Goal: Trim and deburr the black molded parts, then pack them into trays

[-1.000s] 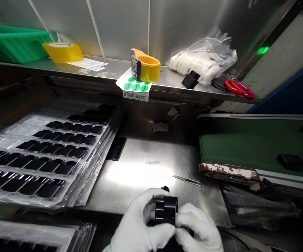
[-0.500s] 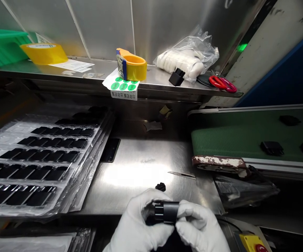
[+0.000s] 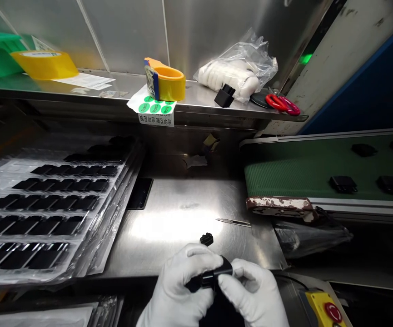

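Both of my hands wear white gloves and meet at the front edge of the metal bench [image 3: 182,259]. Between them is a small black plastic housing [image 3: 224,268]. My left hand [image 3: 181,288] is closed round its left side, fingers over the top and thumb below. On its right end, my right hand [image 3: 252,290] pinches it with thumb and fingers. The gloves hide much of the housing. Just beyond my left fingers lies a small black ribbed part [image 3: 206,239]. Farther right on the bench is a thin blade [image 3: 233,222].
Left, stacked clear trays [image 3: 90,236] hold rows of black parts beside a dark phone [image 3: 141,194]. Right, a green conveyor belt [image 3: 295,168] carries several black pieces, above a red stop button [image 3: 333,312]. The shelf holds a tape dispenser [image 3: 171,84], bagged white gloves [image 3: 230,77] and red-handled scissors [image 3: 281,104].
My left fingers have moved over the top of the housing, and my right thumb has shifted left across its face. The housing is tilted differently. Black pieces on the belt have shifted left.
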`<state>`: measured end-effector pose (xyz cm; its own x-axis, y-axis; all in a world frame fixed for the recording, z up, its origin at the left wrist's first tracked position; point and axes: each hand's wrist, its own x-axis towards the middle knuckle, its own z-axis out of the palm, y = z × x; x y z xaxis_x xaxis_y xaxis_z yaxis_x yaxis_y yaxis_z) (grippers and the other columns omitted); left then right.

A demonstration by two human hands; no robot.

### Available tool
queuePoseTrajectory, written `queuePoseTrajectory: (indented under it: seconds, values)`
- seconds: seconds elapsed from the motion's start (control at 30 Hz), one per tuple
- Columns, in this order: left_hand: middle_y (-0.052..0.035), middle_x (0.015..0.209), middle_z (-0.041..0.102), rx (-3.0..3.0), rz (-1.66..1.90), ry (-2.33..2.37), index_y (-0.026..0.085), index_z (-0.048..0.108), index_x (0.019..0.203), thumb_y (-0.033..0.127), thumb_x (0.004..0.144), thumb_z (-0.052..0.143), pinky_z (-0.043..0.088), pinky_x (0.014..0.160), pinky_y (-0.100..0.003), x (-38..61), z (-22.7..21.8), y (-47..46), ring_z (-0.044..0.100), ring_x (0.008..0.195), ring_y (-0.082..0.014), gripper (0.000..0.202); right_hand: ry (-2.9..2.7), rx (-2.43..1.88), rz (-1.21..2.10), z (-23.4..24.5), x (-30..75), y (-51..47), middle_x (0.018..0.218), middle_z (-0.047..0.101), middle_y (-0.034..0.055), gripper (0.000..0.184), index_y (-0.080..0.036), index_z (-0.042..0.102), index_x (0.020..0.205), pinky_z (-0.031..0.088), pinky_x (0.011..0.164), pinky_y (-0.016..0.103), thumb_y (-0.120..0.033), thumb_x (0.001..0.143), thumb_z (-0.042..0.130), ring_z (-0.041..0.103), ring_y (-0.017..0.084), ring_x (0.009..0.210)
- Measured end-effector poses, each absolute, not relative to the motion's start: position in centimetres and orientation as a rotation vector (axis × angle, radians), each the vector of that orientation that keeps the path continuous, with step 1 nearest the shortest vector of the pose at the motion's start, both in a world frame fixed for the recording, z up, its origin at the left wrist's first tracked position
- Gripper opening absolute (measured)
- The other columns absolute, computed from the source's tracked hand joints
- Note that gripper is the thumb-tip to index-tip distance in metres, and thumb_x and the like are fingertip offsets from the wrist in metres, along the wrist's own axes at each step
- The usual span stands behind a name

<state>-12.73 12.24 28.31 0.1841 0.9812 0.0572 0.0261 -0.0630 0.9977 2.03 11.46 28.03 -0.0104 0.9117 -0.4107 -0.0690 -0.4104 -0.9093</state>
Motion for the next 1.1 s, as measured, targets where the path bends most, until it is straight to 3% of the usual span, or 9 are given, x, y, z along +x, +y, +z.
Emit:
queuePoseTrajectory:
  seconds: [0.13,0.27,0.37,0.47,0.63,0.8,0.93,1.1]
  values:
    - [-0.0066,0.093,0.070,1.516,1.117,1.128,0.024,0.075,0.095,-0.003,0.069,0.065,0.055,0.081,-0.032,-13.0,27.3,12.1,0.067,0.091,-0.0231,0.039,-0.713,-1.359,1.824,26.4,2.6,11.5,0.041,0.039,-0.0060,0.050,-0.017,0.050,0.050,0.015,0.042,0.024,-0.057,0.077,0.065,0.028,0.005,0.038]
    - [-0.0064,0.107,0.069,1.446,1.099,1.203,0.026,0.073,0.100,-0.001,0.070,0.068,0.052,0.089,-0.034,-13.0,27.2,11.9,0.064,0.103,-0.0251,0.041,-0.486,-1.126,2.009,25.3,2.8,11.6,0.036,0.034,-0.0094,0.046,-0.018,0.051,0.050,0.013,0.038,0.022,-0.051,0.073,0.073,0.021,0.003,0.033]
    - [-0.0045,0.109,0.066,1.228,0.974,1.204,0.026,0.063,0.114,0.006,0.071,0.070,0.053,0.087,-0.033,-12.8,27.6,11.9,0.065,0.097,-0.0223,0.047,-0.502,-1.206,1.967,25.4,2.8,11.7,0.035,0.037,-0.0094,0.047,-0.017,0.049,0.049,0.014,0.037,0.020,-0.048,0.068,0.079,0.024,0.002,0.031]
    - [-0.0032,0.106,0.066,1.012,0.810,1.234,0.023,0.057,0.117,0.010,0.069,0.073,0.052,0.088,-0.033,-12.8,28.1,11.9,0.065,0.096,-0.0210,0.052,-0.493,-1.213,1.976,25.8,2.8,11.8,0.034,0.037,-0.0095,0.049,-0.016,0.048,0.049,0.013,0.036,0.019,-0.050,0.070,0.077,0.024,0.001,0.031]
    - [-0.0009,0.089,0.066,0.844,0.686,1.161,0.019,0.052,0.113,0.003,0.062,0.070,0.051,0.077,-0.031,-13.0,28.4,12.2,0.064,0.087,-0.0203,0.056,-0.168,-1.110,2.156,26.2,2.7,12.1,0.043,0.041,-0.0100,0.043,-0.017,0.045,0.054,0.012,0.035,0.017,-0.038,0.070,0.079,0.021,0.000,0.034]
    - [0.0021,0.075,0.060,0.832,0.677,1.202,0.015,0.053,0.102,0.001,0.059,0.063,0.042,0.058,-0.025,-12.9,28.1,12.6,0.053,0.063,-0.0113,0.046,0.034,-1.136,2.230,26.5,2.4,12.3,0.045,0.044,-0.0104,0.041,-0.017,0.046,0.060,0.010,0.034,0.014,-0.034,0.061,0.083,0.022,-0.002,0.033]
    - [0.0033,0.074,0.056,0.809,0.692,1.154,0.015,0.054,0.097,-0.001,0.060,0.061,0.037,0.055,-0.023,-12.8,27.9,12.6,0.048,0.060,-0.0089,0.041,0.059,-1.119,2.248,26.5,2.3,12.4,0.044,0.045,-0.0101,0.039,-0.016,0.049,0.061,0.010,0.035,0.015,-0.032,0.059,0.084,0.022,-0.001,0.033]
    - [0.0006,0.080,0.060,0.776,0.733,1.083,0.016,0.052,0.102,-0.002,0.063,0.064,0.041,0.059,-0.025,-13.0,27.8,12.6,0.055,0.067,-0.0130,0.045,-0.340,-1.181,2.119,25.8,2.3,11.9,0.043,0.040,-0.0099,0.044,-0.018,0.044,0.055,0.013,0.038,0.018,-0.042,0.068,0.079,0.022,0.001,0.036]
